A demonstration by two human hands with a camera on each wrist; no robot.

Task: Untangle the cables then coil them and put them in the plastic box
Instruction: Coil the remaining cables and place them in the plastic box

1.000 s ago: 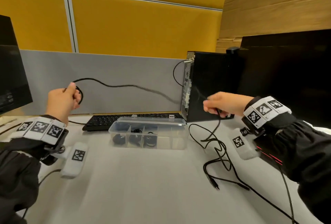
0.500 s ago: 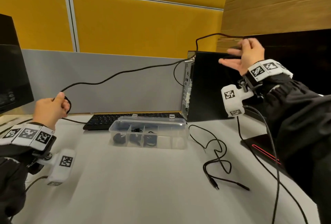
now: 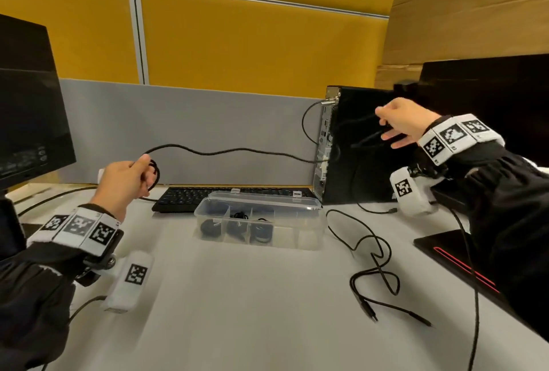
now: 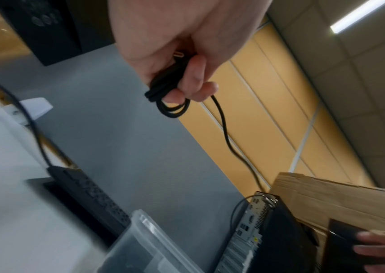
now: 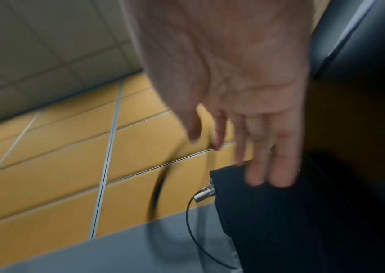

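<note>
My left hand (image 3: 145,169) is raised left of the box and grips a small coil of black cable (image 3: 155,173); the left wrist view shows the fingers of the left hand (image 4: 187,81) curled round the coil's loops (image 4: 171,105). From there the cable (image 3: 237,151) sags rightward to my right hand (image 3: 384,125), held up in front of the tower. Thumb and forefinger pinch the cable while the other fingers stay straight, blurred in the right wrist view (image 5: 210,137). A second black cable (image 3: 374,255) lies tangled on the table. The clear plastic box (image 3: 309,234) holds three coiled cables.
A black keyboard (image 3: 184,198) lies behind the box. A black PC tower (image 3: 353,162) stands at the back right with a thin cable plugged in. Monitors stand at far left (image 3: 26,103) and right (image 3: 490,88). A black pad with a red line (image 3: 445,255) lies at the right.
My right hand rose from table height to above the tower, drawing cable along, then dropped in front of the tower. My left hand shifted right with its coil. The cable now sags.
</note>
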